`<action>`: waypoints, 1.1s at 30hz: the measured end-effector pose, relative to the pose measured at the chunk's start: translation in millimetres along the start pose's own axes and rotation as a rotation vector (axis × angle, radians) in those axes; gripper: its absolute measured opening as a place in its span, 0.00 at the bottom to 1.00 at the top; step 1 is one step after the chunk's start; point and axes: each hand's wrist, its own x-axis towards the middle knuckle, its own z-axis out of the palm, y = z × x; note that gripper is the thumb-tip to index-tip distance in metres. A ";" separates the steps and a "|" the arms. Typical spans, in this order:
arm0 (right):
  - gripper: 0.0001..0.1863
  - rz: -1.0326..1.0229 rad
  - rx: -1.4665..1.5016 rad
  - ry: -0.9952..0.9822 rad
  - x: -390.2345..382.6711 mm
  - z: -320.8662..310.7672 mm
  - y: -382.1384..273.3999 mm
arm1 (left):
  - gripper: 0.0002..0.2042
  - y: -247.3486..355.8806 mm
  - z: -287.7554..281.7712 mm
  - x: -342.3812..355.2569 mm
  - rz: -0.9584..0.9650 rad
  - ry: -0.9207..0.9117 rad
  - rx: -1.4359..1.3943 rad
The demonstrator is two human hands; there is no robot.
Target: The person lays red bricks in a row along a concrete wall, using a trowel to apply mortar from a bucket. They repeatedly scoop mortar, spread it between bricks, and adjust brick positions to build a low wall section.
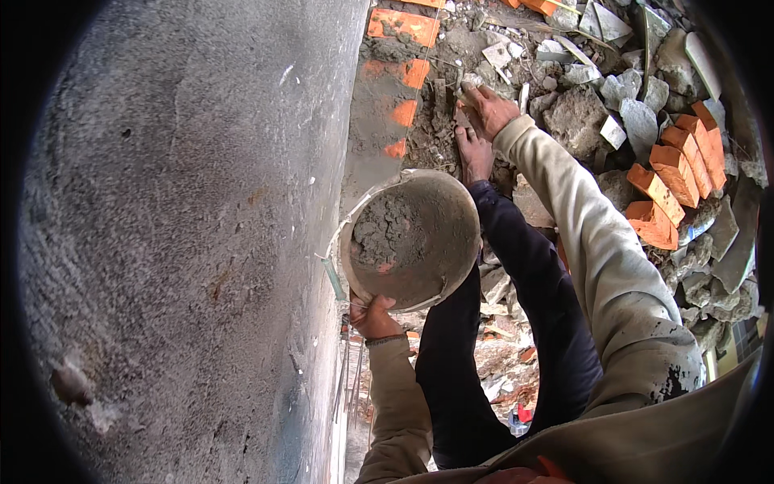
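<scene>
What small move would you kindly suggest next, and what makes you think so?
Perhaps bring the right hand over to the bucket: that hand is out beside the rubble, while the left hand holds the bucket, a heap of mortar lies inside, and some bricks along the wall show orange where mortar leaves them uncovered.

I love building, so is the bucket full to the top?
No, the grey mortar lies low in the bucket, well short of filling it.
</scene>
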 end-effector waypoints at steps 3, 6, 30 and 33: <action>0.24 0.120 -0.190 -0.192 39.9 2.6 9.9 | 0.20 23.8 10.2 -18.5 -0.026 0.019 0.081; 0.26 0.141 -0.315 -0.248 75.4 11.3 32.1 | 0.21 29.1 0.9 -28.6 -0.087 -0.024 0.122; 0.21 -0.304 -0.157 0.288 77.3 34.3 55.3 | 0.23 12.8 -15.8 -24.5 -0.200 0.041 0.239; 0.21 -0.119 -0.131 0.099 78.0 48.4 41.9 | 0.21 14.7 -13.5 -24.3 -0.147 0.088 0.300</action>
